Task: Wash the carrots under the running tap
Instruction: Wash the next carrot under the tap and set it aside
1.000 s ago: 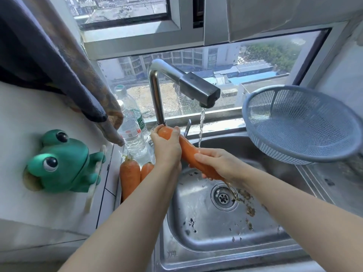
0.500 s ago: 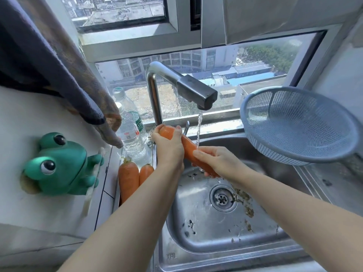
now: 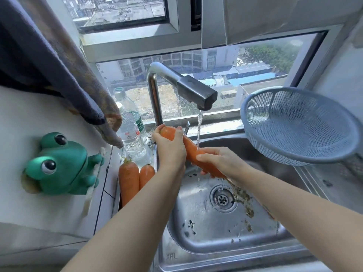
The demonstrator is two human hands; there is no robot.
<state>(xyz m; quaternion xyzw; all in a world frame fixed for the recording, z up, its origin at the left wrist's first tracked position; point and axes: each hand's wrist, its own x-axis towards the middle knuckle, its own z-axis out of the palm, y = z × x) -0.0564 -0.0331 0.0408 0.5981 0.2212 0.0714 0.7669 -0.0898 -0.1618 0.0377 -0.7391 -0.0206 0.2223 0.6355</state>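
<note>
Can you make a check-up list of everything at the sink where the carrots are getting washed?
Surface: steel sink, wet, with dirt bits beside the drain.
Job's things: held carrot under the tap, water running; two spare carrots lie on the ledge left of the sink.
Clutter: green frog figure, two water bottles, blue colander at the right.
Hands: left hand grips the held carrot's thick end; right hand grips it lower down.
Cables: nothing seen.
Surroundings: window over rooftops; cloth hanging at left.
</note>
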